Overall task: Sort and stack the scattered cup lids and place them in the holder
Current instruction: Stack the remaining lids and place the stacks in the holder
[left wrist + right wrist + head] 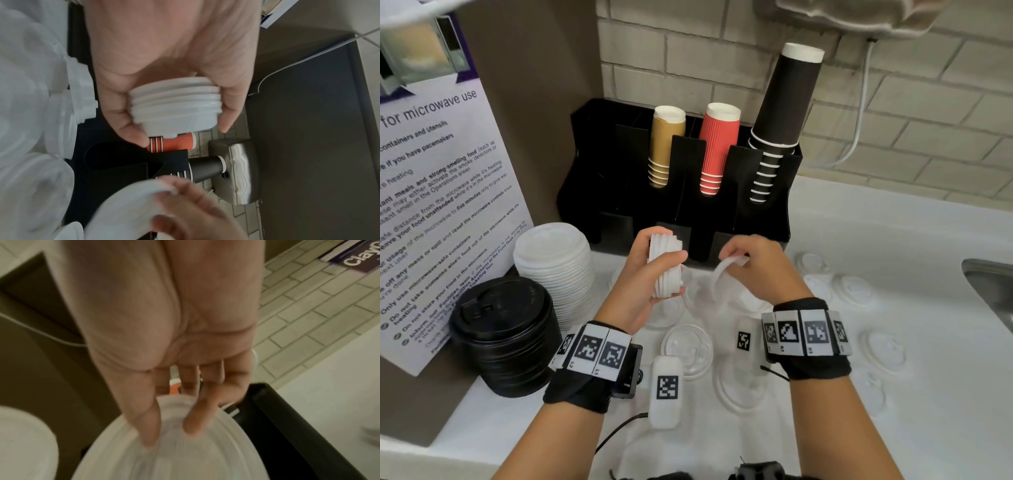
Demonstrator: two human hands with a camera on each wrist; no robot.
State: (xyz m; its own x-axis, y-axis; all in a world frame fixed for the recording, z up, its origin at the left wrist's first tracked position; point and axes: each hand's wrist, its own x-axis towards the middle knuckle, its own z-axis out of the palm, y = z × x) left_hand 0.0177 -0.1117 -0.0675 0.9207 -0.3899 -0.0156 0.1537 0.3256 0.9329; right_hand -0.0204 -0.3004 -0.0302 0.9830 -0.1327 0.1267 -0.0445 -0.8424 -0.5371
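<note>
My left hand [654,274] grips a small stack of white cup lids [666,267] held on edge, thumb across the front; the left wrist view shows the stack [174,107] between thumb and fingers. My right hand [750,263] pinches a single translucent lid [722,274] just right of the stack, a short gap between them. In the right wrist view, blurred, the thumb and a finger pinch that lid [185,443] near its rim. The black holder [619,164] stands right behind both hands. Several loose translucent lids [688,346] lie scattered on the white counter.
A tall stack of white lids [554,260] and a stack of black lids [506,339] stand at the left. The holder carries gold [666,147], red [717,150] and black cups [780,113]. A sink edge [986,284] lies at the right; a microwave notice [431,205] leans left.
</note>
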